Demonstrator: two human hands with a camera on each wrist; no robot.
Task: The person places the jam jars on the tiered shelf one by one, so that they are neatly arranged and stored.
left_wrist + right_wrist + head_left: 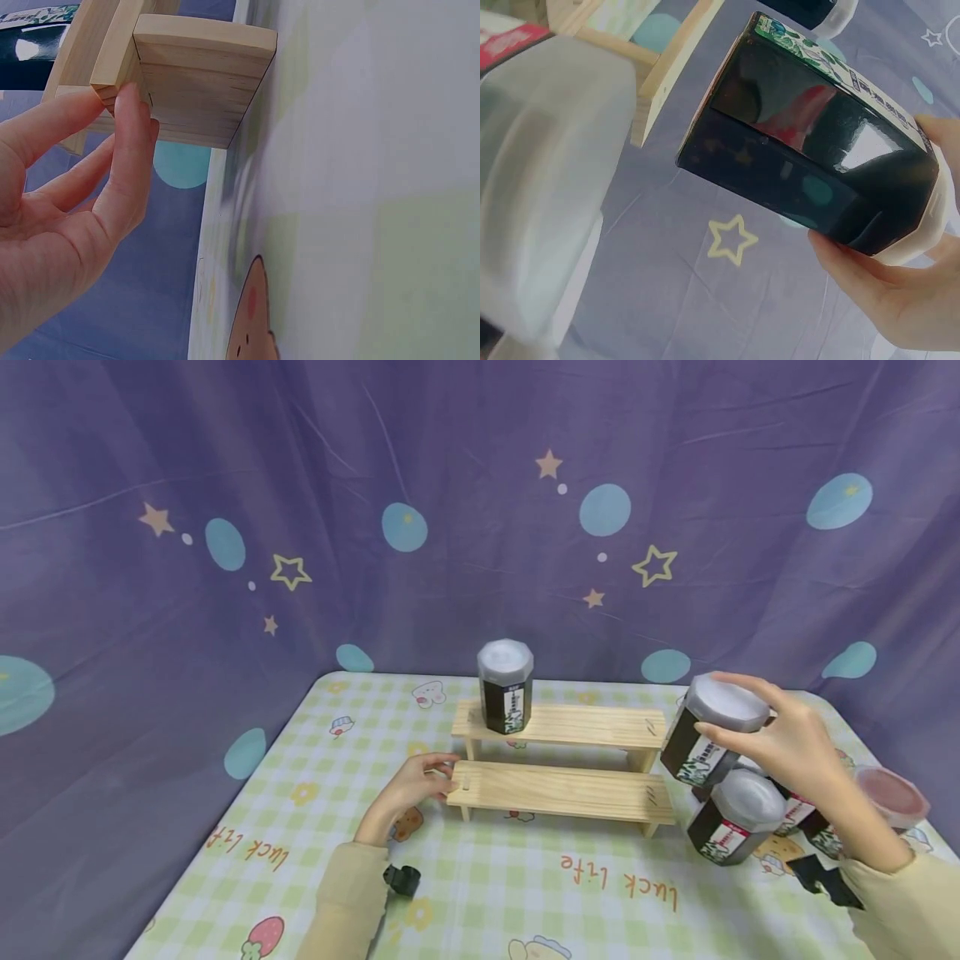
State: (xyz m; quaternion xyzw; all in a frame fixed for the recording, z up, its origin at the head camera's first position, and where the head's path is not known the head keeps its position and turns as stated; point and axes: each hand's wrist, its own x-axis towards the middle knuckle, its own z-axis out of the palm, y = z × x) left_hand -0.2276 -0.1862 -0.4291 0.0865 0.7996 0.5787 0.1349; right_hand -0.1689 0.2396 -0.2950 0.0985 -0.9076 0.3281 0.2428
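Observation:
A two-step wooden shelf [555, 789] stands on the table. My left hand [417, 787] pinches the left end of its lower step between thumb and fingers, as the left wrist view shows up close. My right hand [795, 739] grips a dark octagonal jar [817, 142] around its whitish lid [726, 702], thumb on the near side. This jar is tilted and held up at the shelf's right end, above other jars. A similar jar [507, 689] stands upright on the left part of the upper step.
Below my right hand sits a jar with a red-and-white label [735, 818]. More jars are partly hidden behind my right arm, one with a reddish lid [892, 795]. A checked cloth [480, 893] covers the table, and a purple curtain [480, 593] hangs behind it.

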